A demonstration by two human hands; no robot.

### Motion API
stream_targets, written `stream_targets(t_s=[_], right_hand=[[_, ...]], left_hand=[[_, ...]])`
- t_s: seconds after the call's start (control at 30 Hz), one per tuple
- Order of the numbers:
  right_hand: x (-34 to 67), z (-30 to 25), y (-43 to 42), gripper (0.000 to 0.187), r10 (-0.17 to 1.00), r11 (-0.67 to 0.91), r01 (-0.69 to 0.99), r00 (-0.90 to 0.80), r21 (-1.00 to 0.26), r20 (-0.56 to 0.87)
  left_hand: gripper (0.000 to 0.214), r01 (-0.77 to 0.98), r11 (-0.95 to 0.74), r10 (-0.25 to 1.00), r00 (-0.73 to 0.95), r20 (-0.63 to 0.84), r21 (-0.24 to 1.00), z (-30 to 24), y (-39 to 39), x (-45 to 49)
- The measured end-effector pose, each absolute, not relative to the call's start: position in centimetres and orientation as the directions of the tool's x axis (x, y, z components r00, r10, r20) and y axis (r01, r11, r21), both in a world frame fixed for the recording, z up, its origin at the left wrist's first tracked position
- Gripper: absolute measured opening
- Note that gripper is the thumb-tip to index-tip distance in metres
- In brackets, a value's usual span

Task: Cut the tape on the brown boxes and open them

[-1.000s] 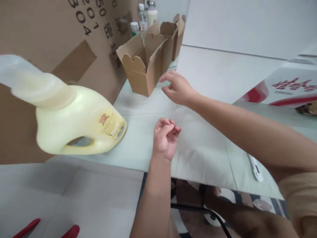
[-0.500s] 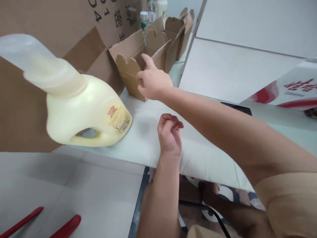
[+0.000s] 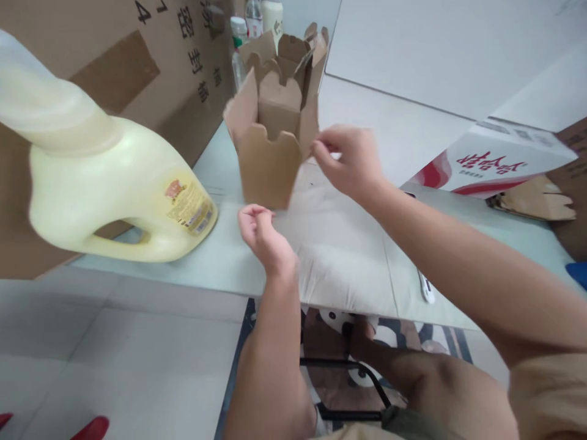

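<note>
My right hand (image 3: 351, 159) is closed, its fingertips pinching the right side of an open-topped brown cardboard box (image 3: 268, 168). The box's flaps stand up, and its front panel with a notched top edge faces me. My left hand (image 3: 268, 241) is just below the front base of the box, its fingers curled in and nothing visible in them. Left of that hand, a large pale yellow jug (image 3: 119, 177) with a handle and a label stands close to the camera.
More open cardboard boxes (image 3: 293, 49) and several bottles (image 3: 238, 30) stand behind. A big printed carton (image 3: 183, 79) borders the left. To the right lie a white box with red lettering (image 3: 495, 159), flattened cardboard (image 3: 536, 198) and a small white tool (image 3: 427, 287) on the pale tabletop (image 3: 348, 256).
My right hand has moved from over the box's opening to its right side, and the box now stands nearer, turned to face me. My left hand has shifted toward its base. The view has swung right.
</note>
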State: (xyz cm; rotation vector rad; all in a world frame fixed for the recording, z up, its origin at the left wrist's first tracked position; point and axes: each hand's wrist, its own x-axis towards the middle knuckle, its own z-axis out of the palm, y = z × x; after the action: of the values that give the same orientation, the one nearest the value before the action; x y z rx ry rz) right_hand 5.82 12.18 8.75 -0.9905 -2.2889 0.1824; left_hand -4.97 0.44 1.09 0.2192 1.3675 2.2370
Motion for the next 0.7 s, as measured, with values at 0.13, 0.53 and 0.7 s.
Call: stream_targets(t_s=[0.13, 0.53, 0.7], right_hand=[[14.2, 8.2, 3.6, 0.023, 0.664, 0.664, 0.643, -0.276, -0.380, 0.695], [25.1, -1.3, -5.9, 0.049, 0.740, 0.476, 0.600, 0.122, -0.643, 0.661], [25.6, -3.3, -6.4, 0.088, 0.869, 0.399, 0.387, 0.129, -0.831, 0.477]], left_hand=[[0.005, -0.254, -0.419, 0.449, -0.893, -0.045, 0.872, 0.8, 0.4, -6.2], [0.062, -0.442, -0.352, 0.934, -0.228, 0.275, 0.825, 0.6, 0.0, 0.5], [0.050, -0.219, -0.384, 0.898, -0.314, 0.308, 0.897, 0.0, 1.2, 2.1]])
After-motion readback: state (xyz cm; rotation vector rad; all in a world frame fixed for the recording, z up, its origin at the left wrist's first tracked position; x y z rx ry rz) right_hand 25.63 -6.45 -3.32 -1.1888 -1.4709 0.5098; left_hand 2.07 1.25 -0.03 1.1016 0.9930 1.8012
